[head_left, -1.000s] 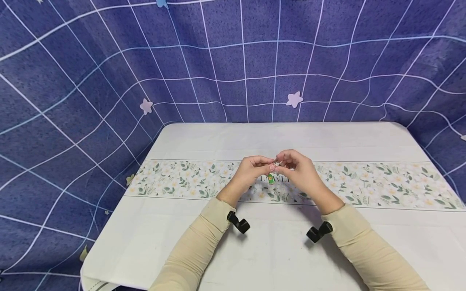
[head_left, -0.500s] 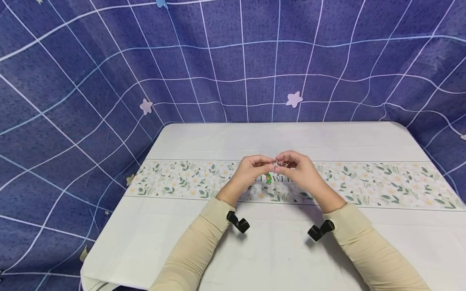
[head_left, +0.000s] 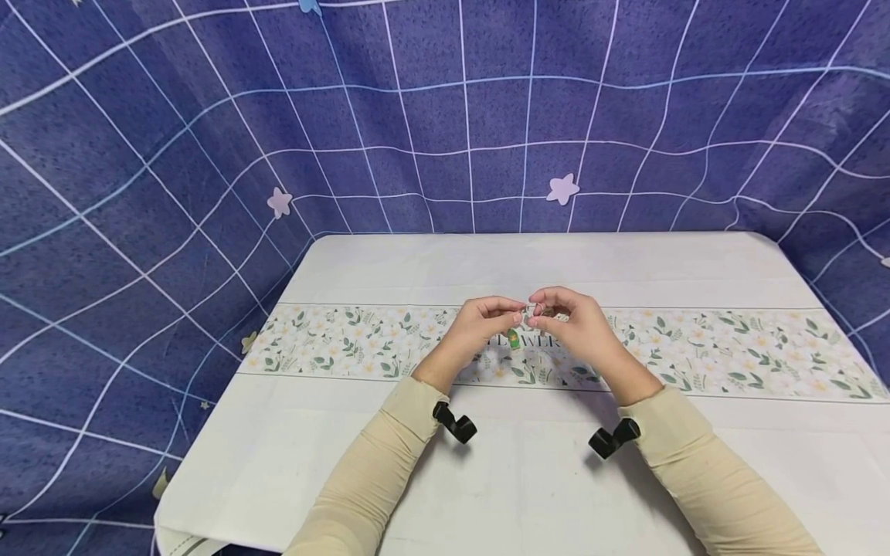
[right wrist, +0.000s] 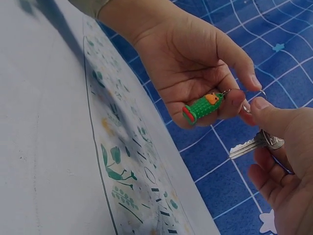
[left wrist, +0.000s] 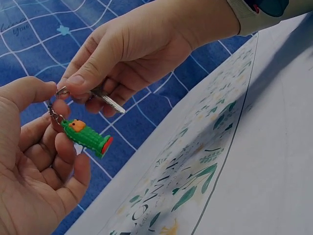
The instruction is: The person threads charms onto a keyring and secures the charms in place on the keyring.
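Observation:
A green figure keychain with an orange face and red base dangles by a short chain below the left fingertips. My left hand pinches it near its metal ring. My right hand meets it from the other side, thumb and forefinger at the ring, and holds a silver key. The key's toothed blade sticks out from under the right fingers; part of its head is hidden. Both hands are raised over the middle of the table, fingertips almost touching. Whether the key is on the ring, I cannot tell.
A white tablecloth with a floral printed band and lettering covers the table. Blue curtain fabric with a white grid and stars hangs behind and at the sides. Black straps with small mounts sit on both wrists.
The right fingertips have parted slightly from the left ones, showing a small gap with metal between. The green keychain has swung a little below the left hand. The arms have hardly moved.

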Demonstrator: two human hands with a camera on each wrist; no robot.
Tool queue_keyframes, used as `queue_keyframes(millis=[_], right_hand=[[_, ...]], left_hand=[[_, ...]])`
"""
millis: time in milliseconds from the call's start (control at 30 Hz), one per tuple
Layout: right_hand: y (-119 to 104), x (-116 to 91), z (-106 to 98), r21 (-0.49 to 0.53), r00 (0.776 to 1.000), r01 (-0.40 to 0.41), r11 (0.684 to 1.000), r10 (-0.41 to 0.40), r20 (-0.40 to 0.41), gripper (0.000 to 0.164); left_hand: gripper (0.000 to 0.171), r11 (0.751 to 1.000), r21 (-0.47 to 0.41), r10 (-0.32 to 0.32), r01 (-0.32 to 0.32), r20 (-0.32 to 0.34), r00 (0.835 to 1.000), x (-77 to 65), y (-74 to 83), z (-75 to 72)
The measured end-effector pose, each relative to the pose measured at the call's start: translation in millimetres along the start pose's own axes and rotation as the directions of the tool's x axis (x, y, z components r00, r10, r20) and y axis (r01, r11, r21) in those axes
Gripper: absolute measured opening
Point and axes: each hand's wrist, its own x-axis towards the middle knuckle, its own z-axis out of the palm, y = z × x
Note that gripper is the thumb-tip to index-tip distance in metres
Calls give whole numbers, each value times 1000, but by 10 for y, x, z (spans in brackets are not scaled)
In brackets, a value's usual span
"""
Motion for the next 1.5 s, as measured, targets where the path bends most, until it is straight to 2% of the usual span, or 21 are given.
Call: queue_keyframes(millis=[267, 733, 1167, 1500], right_hand=[[-31, -17, -7, -42, 1000, 6, 999, -6, -15, 30], [-54, -27, 7, -59, 999, 31, 998, -32, -8, 30], [-58, -26, 12, -83, 1000, 13, 996, -14, -7, 32], [-66, -27, 5, -84, 1000, 1, 996, -2, -8, 29]], left_hand=[[29, 999, 3, -48, 47, 24, 999, 1, -8, -13], [28, 996, 83, -41, 43, -20, 999, 10, -18, -21], [29, 998, 66, -16, 17, -10, 1000, 5, -16, -27], [30, 998, 62, -20, 20, -3, 1000, 0, -3, -24]])
